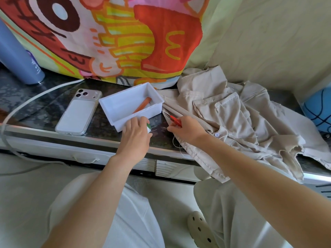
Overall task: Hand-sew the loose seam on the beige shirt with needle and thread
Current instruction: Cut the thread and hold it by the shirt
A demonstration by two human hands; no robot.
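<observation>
The beige shirt (232, 119) lies crumpled on the dark marbled countertop (44, 104), filling the centre right of the frame. Its lower edge spills over the counter's front lip. The cloth is a pale sandy weave with stitched plackets and folds. A small white button (217, 134) shows near the person's right wrist. Loose pale threads (179, 145) trail off the hem at the counter edge, and toward the lower right the fabric has a ragged, frayed edge (293, 151).

The left hand (136, 135), in the centre of the frame, is curled over a white thread spool (148, 128) with a green end, right at the near corner of a white plastic tray (125, 104). The right hand (186, 131), just to its right, grasps red-handled scissors (174, 119). Their blades point to the upper left, over the shirt's edge. A fine strand shows between the two hands; whether it is one piece cannot be told.

An orange-handled tool (142, 107) lies in the tray. Left of the tray a phone (78, 113) in a clear case lies camera side up. A blue bottle (18, 56) stands at the upper left, and a bright cartoon-print cloth (125, 33) hangs behind.
</observation>
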